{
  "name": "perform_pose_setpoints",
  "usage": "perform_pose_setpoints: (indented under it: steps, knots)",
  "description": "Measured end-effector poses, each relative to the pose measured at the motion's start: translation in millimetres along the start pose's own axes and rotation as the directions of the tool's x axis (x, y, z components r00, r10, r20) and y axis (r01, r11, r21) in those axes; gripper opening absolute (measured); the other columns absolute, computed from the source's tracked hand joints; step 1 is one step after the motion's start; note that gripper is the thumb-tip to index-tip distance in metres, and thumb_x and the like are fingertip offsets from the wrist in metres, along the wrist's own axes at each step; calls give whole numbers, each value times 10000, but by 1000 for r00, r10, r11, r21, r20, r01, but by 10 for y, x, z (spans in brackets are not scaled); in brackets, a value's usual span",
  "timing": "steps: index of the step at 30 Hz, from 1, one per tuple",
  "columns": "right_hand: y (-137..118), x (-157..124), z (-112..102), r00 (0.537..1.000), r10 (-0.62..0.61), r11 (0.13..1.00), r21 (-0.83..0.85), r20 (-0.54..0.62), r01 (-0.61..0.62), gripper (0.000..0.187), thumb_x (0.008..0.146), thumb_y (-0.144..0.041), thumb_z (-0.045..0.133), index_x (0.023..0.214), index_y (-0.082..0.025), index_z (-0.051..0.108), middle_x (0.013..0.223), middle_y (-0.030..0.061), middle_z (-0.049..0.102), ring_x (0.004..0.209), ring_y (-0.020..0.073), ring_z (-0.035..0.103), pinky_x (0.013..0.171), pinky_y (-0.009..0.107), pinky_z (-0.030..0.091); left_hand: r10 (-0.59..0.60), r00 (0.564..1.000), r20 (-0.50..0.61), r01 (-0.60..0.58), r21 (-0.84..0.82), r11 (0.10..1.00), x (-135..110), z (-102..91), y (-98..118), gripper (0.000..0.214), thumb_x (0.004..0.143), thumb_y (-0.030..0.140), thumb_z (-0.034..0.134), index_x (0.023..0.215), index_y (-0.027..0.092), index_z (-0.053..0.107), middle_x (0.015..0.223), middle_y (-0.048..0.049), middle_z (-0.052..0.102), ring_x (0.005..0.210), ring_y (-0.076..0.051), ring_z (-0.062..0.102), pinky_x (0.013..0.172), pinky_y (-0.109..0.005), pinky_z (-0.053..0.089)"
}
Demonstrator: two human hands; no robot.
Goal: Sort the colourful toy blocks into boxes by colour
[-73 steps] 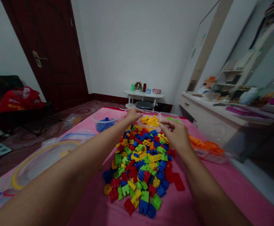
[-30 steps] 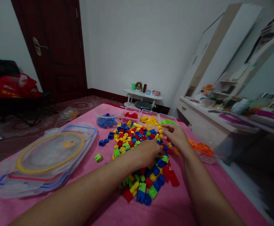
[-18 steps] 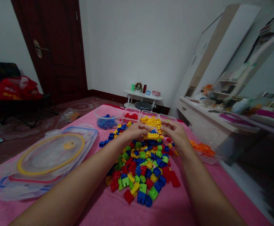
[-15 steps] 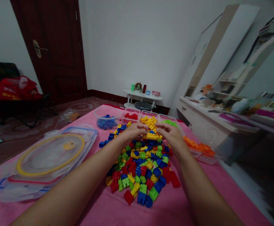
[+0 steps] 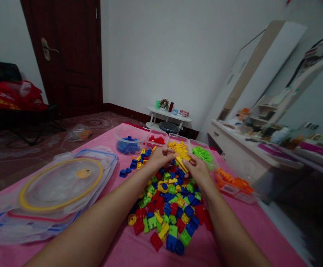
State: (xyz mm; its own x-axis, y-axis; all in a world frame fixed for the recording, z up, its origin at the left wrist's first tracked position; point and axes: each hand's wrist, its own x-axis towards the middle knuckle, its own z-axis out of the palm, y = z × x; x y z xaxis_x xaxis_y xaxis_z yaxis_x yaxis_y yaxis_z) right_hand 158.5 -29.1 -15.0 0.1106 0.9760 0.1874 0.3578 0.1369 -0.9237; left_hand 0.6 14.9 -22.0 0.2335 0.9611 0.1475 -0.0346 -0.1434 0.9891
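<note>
Jointly pinching long yellow plastic brick (image 5: 182, 163), left fingers (image 5: 168, 151) and right fingers (image 5: 189, 160) closed; slipping risks dropping into multicoloured brick heap (image 5: 168, 207).

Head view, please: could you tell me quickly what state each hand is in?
Left hand: fingers curled beside the yellow brick; grip cannot be told.
Right hand: closed, holding the yellow brick.

The right hand's fingers (image 5: 191, 160) hide part of the yellow block (image 5: 182, 164); the dresser clutter (image 5: 278, 132) at 3 o'clock is blurred.
</note>
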Motion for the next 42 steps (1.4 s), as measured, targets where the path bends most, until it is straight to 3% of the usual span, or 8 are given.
perform_pose_setpoints:
  steps: [4, 10, 15, 19, 23, 26, 31, 42]
  knots:
    - [-21, 233, -83, 992, 57, 996, 77, -110, -49, 452, 740, -255, 616, 1168, -118, 565, 914, 83, 673, 588, 128, 614, 398, 190, 477, 243, 957, -157, -182, 326, 928, 123, -151, -96, 197, 718, 121, 579, 876, 119, 696, 868, -64, 713, 795, -153, 653, 751, -255, 508]
    - [3, 909, -203, 983, 104, 986, -116, -149, -122, 196, 700, -203, 660, 874, -113, 660, 670, 38, 647, 469, 110, 581, 398, 200, 485, 274, 952, -137, -190, 439, 878, 187, -280, -243, 228, 728, 128, 543, 887, 152, 705, 872, -31, 718, 813, -140, 654, 758, -235, 499]
    - [14, 1243, -251, 969, -41, 986, -167, -244, 0, 355, 700, -191, 635, 1047, -122, 620, 1012, 110, 663, 825, 171, 652, 636, 259, 552, 267, 959, -92, -186, 507, 841, 183, -286, -232, 228, 714, 143, 550, 874, 163, 711, 837, -20, 715, 770, -134, 645, 708, -223, 485]
    - [72, 1075, -165, 978, -174, 907, -405, -116, 114, 301, 684, -193, 622, 976, -139, 672, 969, 90, 689, 853, 191, 641, 752, 317, 524, 232, 970, 66, -220, 634, 741, 133, -339, -73, 204, 693, 199, 591, 843, 153, 720, 790, -32, 711, 705, -136, 621, 650, -219, 456]
    - [117, 688, 16, 980, -107, 658, -727, 169, 197, 219, 656, -162, 630, 851, -197, 725, 885, 47, 713, 828, 196, 643, 759, 299, 485, -22, 939, 342, -245, 714, 656, 11, -355, 163, 188, 634, 295, 686, 774, 176, 724, 707, -12, 698, 622, -122, 594, 558, -191, 408]
    - [117, 473, 113, 985, -51, 532, -830, 163, 165, 308, 659, -174, 636, 942, -264, 719, 1031, 34, 690, 951, 227, 621, 787, 312, 463, -133, 888, 441, -312, 789, 529, -135, -264, 360, 241, 570, 302, 748, 787, 198, 731, 738, -12, 704, 645, -132, 598, 561, -192, 401]
    - [154, 339, 130, 997, -13, 465, -882, 72, 70, 363, 705, -236, 618, 1060, -279, 682, 1112, 61, 659, 1018, 261, 602, 814, 342, 445, -173, 909, 380, -319, 900, 298, -324, -58, 544, 240, 560, 268, 745, 786, 188, 743, 829, -79, 704, 768, -219, 621, 631, -261, 428]
    - [-142, 184, -108, 967, -234, 794, -555, 98, 248, 292, 698, -272, 632, 974, -207, 703, 915, 34, 699, 786, 175, 613, 709, 279, 463, -20, 974, 226, -98, 500, 860, -60, -252, 348, 207, 703, 229, 601, 828, 104, 707, 647, -19, 637, 564, -106, 534, 546, -215, 418]
